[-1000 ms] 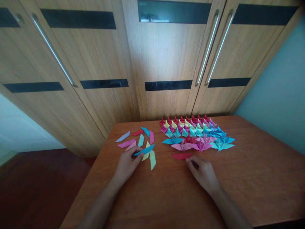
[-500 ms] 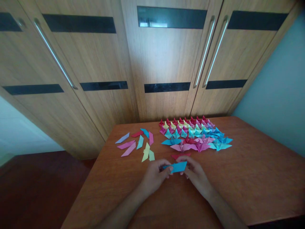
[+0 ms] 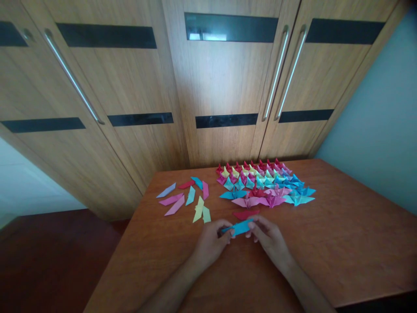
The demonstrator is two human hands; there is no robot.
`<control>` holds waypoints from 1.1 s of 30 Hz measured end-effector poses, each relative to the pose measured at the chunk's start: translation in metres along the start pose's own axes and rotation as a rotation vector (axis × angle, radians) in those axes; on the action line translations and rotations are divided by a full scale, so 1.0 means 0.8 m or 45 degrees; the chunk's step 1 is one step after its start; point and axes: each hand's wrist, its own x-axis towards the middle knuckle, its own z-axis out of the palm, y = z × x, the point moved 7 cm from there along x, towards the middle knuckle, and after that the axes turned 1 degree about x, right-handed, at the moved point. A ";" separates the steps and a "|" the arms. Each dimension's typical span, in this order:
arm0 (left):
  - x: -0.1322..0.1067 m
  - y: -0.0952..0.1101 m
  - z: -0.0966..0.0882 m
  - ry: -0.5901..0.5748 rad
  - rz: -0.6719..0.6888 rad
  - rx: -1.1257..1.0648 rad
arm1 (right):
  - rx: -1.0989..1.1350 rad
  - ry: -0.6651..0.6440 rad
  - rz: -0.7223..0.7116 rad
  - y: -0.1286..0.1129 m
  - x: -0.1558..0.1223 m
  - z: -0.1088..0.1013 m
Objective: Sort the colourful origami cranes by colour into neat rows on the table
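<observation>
Between my two hands is a folded piece of blue origami paper [image 3: 241, 227], a flat slanted strip held above the table. My left hand [image 3: 213, 239] pinches its left end, thumb on the near face. At the right end, my right hand [image 3: 269, 239] grips the paper between thumb and fingers. A red folded paper piece [image 3: 246, 214] lies on the table just beyond my hands. Behind it stand rows of finished origami cranes [image 3: 267, 202] in pink, red, yellow, green and blue.
Several flat folded paper pieces [image 3: 175, 204] in pink, lilac, red, blue, green and yellow lie at the left of the brown wooden table [image 3: 352, 243]. Wooden cupboard doors [image 3: 224, 82] with metal handles rise right behind the table's far edge.
My right thumb has moved onto the near face of the blue paper at its right end. My left hand keeps its pinch. The view has shifted slightly.
</observation>
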 end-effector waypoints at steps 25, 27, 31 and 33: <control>-0.008 0.008 -0.023 -0.006 -0.004 0.149 | -1.456 0.390 0.333 0.033 0.020 -0.169; -0.008 0.008 -0.023 -0.003 0.000 0.153 | -1.505 0.385 0.347 0.030 0.021 -0.164; -0.008 0.010 -0.029 0.030 0.022 0.170 | -1.537 0.393 0.313 0.026 0.023 -0.162; -0.008 0.010 -0.030 0.033 0.024 0.160 | -1.527 0.405 0.278 0.025 0.023 -0.163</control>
